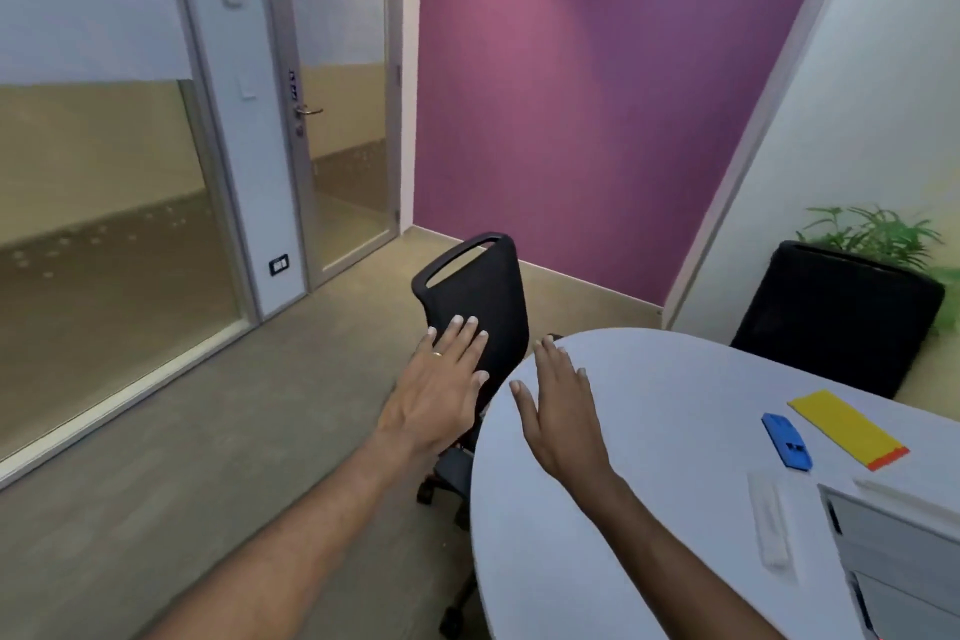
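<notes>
Both my arms stretch forward with flat palms facing down. My left hand (436, 390) has straight fingers and a ring, and it hovers in front of the back of a black office chair (488, 291) pushed against the table; whether it touches the chair I cannot tell. My right hand (561, 411) is held flat with straight fingers over the left end of the round white table (649, 431). Neither hand holds anything.
On the table's right lie a blue flat piece (786, 441), a yellow sheet with an orange end (847, 426), a white strip (769, 525) and a grey box (898, 561). A second black chair (836, 317) and a plant (878, 234) stand behind. A glass door (343, 120) is at left.
</notes>
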A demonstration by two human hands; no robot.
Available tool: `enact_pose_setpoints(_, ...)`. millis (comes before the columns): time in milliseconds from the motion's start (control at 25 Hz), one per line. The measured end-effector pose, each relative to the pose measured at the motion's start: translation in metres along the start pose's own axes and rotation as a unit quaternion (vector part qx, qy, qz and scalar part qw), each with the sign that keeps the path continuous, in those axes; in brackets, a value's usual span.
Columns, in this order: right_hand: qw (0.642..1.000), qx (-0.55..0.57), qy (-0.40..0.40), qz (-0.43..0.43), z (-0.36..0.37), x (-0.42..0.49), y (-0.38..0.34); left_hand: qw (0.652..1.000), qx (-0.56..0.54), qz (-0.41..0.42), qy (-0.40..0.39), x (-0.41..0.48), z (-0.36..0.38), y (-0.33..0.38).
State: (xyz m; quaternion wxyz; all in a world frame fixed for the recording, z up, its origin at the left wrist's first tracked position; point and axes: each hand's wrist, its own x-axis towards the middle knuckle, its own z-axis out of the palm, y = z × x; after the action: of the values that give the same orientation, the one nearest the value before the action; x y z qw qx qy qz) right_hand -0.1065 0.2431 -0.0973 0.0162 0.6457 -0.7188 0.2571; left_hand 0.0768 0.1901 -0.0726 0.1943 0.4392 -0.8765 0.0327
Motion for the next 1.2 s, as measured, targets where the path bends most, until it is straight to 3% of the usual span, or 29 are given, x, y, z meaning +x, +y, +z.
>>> enact_pose_setpoints(280,0.997,0.018,0.008,-0.073,0.058,0.112,-0.059,0.998,0.030,-0.051,0.011,0.044,0.000,-0.112)
enact_pose_setpoints(640,0.997,0.028,-0.002,-0.073,0.133,0.280,-0.058,0.998,0.027,-0.057,-0.002,0.185,0.045,-0.212)
enact_pose_setpoints(920,0.999,-0.008,-0.014,-0.035,0.195,0.382,-0.064,0.999,0.010,-0.033,-0.020,0.268,0.096,-0.288)
enact_pose_setpoints(1200,0.997,-0.021,0.032,0.063,0.250,0.490,-0.077,0.997,-0.029,0.065,-0.037,0.385,0.133,-0.387)
